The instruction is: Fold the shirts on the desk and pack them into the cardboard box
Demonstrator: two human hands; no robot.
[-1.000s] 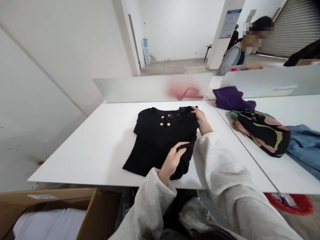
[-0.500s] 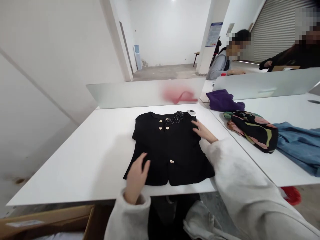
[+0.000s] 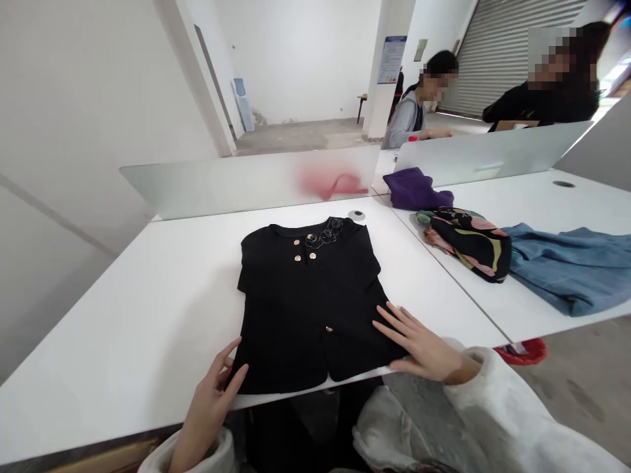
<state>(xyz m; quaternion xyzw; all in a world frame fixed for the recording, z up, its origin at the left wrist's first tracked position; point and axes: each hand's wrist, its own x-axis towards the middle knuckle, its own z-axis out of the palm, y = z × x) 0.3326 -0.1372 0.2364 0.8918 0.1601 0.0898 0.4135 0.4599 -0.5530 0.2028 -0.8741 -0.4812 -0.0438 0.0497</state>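
A black short-sleeved top point(image 3: 296, 309) lies spread out near the table's front edge, its neckline away from me. Gold buttons and dark rosette trim decorate the neck area, and one more gold button sits near the hem slit. At the lower left corner of the top, my left hand point(image 3: 211, 387) touches the side edge, thumb and fingers apart. My right hand point(image 3: 419, 345) rests on the lower right side with its fingers spread flat over the cloth. Neither hand grips the fabric.
Purple cloth point(image 3: 417, 189), a patterned garment point(image 3: 468, 243) and blue denim-like cloth point(image 3: 566, 266) lie on the right-hand table. Frosted dividers point(image 3: 246, 184) stand along the back. Two people sit beyond them. A red basket point(image 3: 527, 351) is below, right.
My right hand has come down from the right sleeve to the lower side. My left hand has shifted outward to the left corner. The view has turned slightly right.
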